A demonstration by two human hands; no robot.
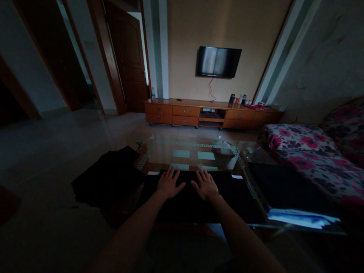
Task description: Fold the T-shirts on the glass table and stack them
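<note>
A black cloth (191, 205) lies flat on the glass coffee table (187, 143) in front of me. My left hand (169, 184) rests flat on it with the fingers spread. To its right, my right hand (205, 185) also lies palm down on the cloth, fingers apart. White tags (237, 176) show at the cloth's far left and far right corners. At the left end of the table is a crumpled dark cloth heap (108, 177). A folded dark stack (287, 188) with white and blue edges lies at the right.
A floral sofa (309, 139) stands along the right. Beyond the table is a low wooden TV cabinet (187, 111) with bottles on top, below a wall-mounted television (218, 62). A brown door (125, 55) stands ajar at the back left. The room is dim.
</note>
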